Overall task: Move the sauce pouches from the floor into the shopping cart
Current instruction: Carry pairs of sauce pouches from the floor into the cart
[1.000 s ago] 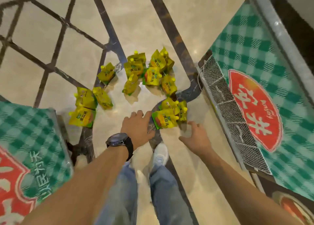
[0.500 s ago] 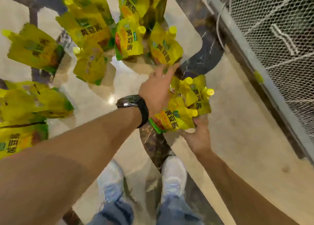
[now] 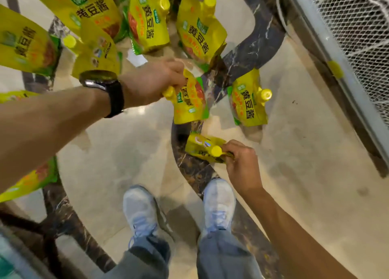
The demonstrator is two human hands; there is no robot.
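Down near the floor (image 3: 305, 173), one yellow sauce pouch (image 3: 190, 102) hung from the left hand (image 3: 151, 80), whose fingers curled round its top edge beside the spout cap. A second pouch (image 3: 202, 146) was pinched at its capped end by the right hand (image 3: 242, 165). A third pouch (image 3: 249, 106) lay on the floor just beyond both, with more pouches (image 3: 147, 19) scattered farther out. The cart's mesh side (image 3: 353, 26) stood to the right, holding no pouch in view. A black watch (image 3: 105, 85) sat on the left wrist.
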